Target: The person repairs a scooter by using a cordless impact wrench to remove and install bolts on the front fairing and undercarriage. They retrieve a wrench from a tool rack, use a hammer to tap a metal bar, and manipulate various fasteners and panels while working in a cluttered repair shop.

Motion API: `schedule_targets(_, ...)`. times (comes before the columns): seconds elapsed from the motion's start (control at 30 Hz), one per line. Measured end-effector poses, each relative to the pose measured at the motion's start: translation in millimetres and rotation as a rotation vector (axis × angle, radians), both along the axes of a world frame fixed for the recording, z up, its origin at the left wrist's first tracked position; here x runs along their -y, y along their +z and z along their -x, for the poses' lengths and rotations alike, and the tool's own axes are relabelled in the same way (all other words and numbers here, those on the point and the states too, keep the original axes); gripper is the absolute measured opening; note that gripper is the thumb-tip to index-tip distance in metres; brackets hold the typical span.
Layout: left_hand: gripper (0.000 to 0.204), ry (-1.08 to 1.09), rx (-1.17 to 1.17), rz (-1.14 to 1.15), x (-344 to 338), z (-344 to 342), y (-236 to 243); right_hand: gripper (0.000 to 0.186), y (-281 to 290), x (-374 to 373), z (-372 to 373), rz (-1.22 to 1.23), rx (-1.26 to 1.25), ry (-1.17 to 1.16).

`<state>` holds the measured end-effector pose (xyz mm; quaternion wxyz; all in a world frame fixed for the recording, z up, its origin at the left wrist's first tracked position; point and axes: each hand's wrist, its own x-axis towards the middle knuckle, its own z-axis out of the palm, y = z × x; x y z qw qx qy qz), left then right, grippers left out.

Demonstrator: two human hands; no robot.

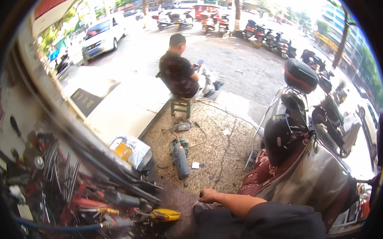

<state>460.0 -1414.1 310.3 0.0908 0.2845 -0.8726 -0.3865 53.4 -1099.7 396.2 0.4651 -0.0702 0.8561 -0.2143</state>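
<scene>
My right hand is low in the centre, its fingers curled beside a dark reddish surface; what they hold, if anything, I cannot make out. My left hand is not in sight. To the left lies a cluttered heap of tools, with metal rods, a yellow-handled tool and a blue hose. A grey cylinder with a cord lies on the speckled floor ahead. To my right stands a scooter with a maroon quilted cover and a black helmet.
A person sits on a green stool, holding a phone. A silver-wrapped package lies by the door frame. Beyond are a paved area, a white car, parked scooters and another scooter with a top box.
</scene>
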Motion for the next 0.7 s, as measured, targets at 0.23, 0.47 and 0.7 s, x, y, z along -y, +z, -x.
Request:
schedule_targets(0.23, 0.012, 0.133, 0.351, -0.384, -19, 177, 67, 0.034, -2, -35, 57, 0.14, -0.07, -0.132)
schedule_targets(0.47, 0.026, -0.269, 0.292, -0.325, -25, 319, 76, 0.032, 13, -78, 122, 0.248, -0.016, -0.488)
schedule_targets(0.7, 0.034, -0.419, 0.708, -0.334, -47, 442, 99, 0.04, 12, -124, 207, 0.314, -0.193, -0.628)
